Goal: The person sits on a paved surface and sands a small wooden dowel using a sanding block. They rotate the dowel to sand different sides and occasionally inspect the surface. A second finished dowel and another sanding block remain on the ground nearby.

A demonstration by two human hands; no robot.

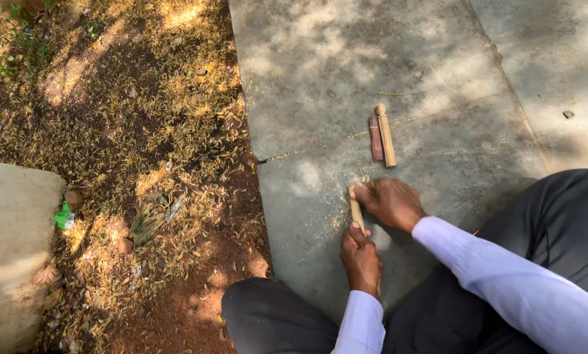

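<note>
The person's left hand closes around the near end of a short wooden stick lying on the stone slab, while the right hand grips its far end. Pale shavings lie scattered around the stick. Farther away on the slab, a turned wooden peg lies touching a reddish stick.

A pale tan wooden stick is seen on the grey stone slab, flecked with yellowish sawdust. A reddish-brown piece is laid beside a light tan peg.
</note>
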